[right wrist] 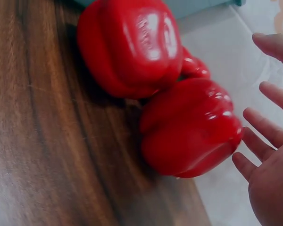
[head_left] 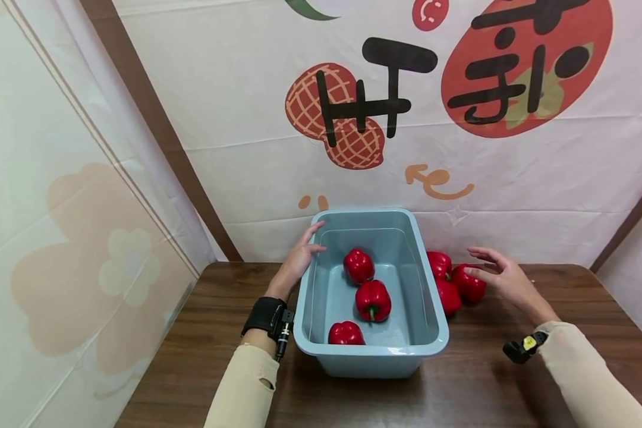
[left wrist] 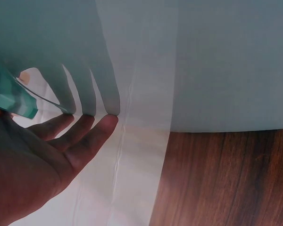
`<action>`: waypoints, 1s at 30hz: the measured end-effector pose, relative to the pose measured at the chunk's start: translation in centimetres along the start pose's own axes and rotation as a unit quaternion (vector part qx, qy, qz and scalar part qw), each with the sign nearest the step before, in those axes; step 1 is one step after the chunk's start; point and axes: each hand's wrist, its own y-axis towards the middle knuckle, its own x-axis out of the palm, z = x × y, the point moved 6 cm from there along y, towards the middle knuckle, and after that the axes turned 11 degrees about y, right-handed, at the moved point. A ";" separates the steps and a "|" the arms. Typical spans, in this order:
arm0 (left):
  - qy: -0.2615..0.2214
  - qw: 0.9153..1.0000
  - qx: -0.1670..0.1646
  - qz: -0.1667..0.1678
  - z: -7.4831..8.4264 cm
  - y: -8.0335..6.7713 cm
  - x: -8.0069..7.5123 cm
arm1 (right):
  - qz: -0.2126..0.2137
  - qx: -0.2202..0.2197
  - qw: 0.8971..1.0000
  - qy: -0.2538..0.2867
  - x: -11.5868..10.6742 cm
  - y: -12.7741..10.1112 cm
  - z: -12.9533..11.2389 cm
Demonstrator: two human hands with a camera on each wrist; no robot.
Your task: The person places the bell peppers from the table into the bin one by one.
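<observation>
A light blue plastic tub (head_left: 371,351) stands on the table with three red bell peppers inside: one at the back (head_left: 359,266), one in the middle (head_left: 373,300), one at the front (head_left: 346,333). My left hand (head_left: 298,259) holds its left rim, thumb over the edge; in the left wrist view, fingertips (left wrist: 112,118) press against the outer wall. Three more red peppers cluster just right of the tub. Beside the rightmost pepper (head_left: 469,284) is my right hand (head_left: 505,278), fingers spread and loosely bent, with nothing in its grasp. The right wrist view shows its fingertips right at that pepper (right wrist: 191,127).
The brown wooden table (head_left: 192,356) ends at a pale printed curtain (head_left: 246,148) close behind the tub. Another curtain (head_left: 85,178) hangs along the left side. Both wrists carry strapped-on devices, a black band (head_left: 264,315) on the left one.
</observation>
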 end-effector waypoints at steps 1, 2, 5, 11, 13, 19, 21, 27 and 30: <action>-0.002 1.000 0.000 0.000 0.0 0.0 0.0 | 0.001 0.008 1.000 0.006 0.1 0.1 0.3; -0.002 1.000 0.000 -0.002 0.0 0.1 0.0 | 0.000 0.014 1.000 0.015 0.2 0.1 0.6; -0.003 1.000 0.003 -0.003 0.0 0.1 -0.1 | -0.003 0.040 0.999 0.036 0.5 0.2 1.3; -0.013 1.000 0.005 -0.010 0.1 0.1 -0.1 | -0.009 0.071 0.997 0.036 1.2 0.4 2.6; -0.017 1.000 0.003 -0.016 0.2 0.0 -0.1 | -0.007 0.077 0.997 0.028 1.3 0.4 3.0; -0.014 0.999 -0.004 -0.029 1.7 -1.1 -0.1 | -0.006 0.083 0.996 0.023 1.6 0.5 3.6; -0.008 1.000 -0.005 -0.028 2.4 -1.7 -0.1 | -0.007 0.083 0.996 0.026 1.7 0.5 3.8; -0.007 1.000 -0.007 -0.026 3.2 -2.4 -0.1 | 0.006 0.072 0.997 0.022 2.2 0.8 4.4; -0.006 1.000 -0.009 -0.027 3.1 -2.3 -0.2 | 0.023 0.068 0.997 0.012 2.3 1.0 4.5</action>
